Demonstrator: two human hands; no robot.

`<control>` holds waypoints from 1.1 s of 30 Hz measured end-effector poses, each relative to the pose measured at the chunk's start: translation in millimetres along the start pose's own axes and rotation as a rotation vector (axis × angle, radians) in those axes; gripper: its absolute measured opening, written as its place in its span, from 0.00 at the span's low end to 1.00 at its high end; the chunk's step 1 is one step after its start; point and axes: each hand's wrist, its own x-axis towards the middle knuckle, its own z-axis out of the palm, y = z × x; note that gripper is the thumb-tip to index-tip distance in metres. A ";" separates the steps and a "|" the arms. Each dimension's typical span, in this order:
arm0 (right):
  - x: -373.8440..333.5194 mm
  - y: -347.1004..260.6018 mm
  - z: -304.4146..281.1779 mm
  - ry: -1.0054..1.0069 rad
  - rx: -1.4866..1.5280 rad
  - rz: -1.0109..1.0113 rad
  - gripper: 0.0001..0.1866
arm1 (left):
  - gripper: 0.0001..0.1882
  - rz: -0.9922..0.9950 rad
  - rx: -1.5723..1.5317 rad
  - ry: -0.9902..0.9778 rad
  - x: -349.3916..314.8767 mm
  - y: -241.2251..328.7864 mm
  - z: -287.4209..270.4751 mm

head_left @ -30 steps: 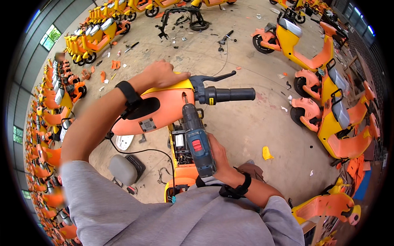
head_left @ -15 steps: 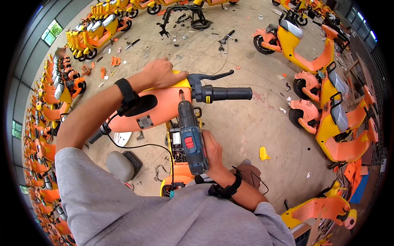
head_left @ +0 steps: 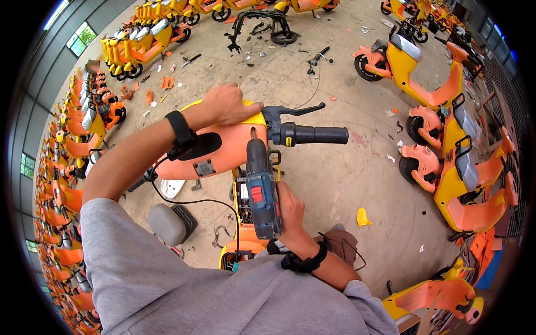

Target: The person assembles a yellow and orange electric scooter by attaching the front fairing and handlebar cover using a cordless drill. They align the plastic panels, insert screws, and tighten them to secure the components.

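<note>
An orange and yellow scooter handlebar cover (head_left: 223,162) lies in front of me, with a black grip (head_left: 321,135) and brake lever (head_left: 304,110) on its right side. My left hand (head_left: 226,106) is closed over the cover's far yellow edge, its thumb along the top and its other fingertips hidden. In my right hand (head_left: 290,209) is a blue and black cordless drill (head_left: 262,195), gripped by a handle that is mostly out of sight. The drill's bit reaches into a slot-like recess at the cover's right end. Whether it meets a screw there I cannot tell.
Below the cover is the scooter's opened body with exposed parts (head_left: 243,195). A grey seat (head_left: 166,223) lies on the floor to the left, and a yellow scrap (head_left: 363,216) to the right. Scooters (head_left: 446,167) line both sides. A bare black frame (head_left: 262,28) stands ahead.
The drill stands slightly more upright, its bit still at the same recess. My left hand keeps its place on the cover. The whole view has shifted a little.
</note>
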 end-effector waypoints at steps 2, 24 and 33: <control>2.2 -3.7 -1.9 -0.002 -0.036 0.005 0.25 | 0.42 0.022 0.016 -0.016 2.9 -3.4 2.6; -14.8 59.7 -71.5 -0.377 0.213 -0.145 0.12 | 0.11 -0.300 -1.395 0.210 -186.6 14.6 -22.8; 2.2 31.1 -43.2 -0.673 0.212 -0.239 0.08 | 0.15 -0.999 -2.555 0.448 -293.7 56.7 167.0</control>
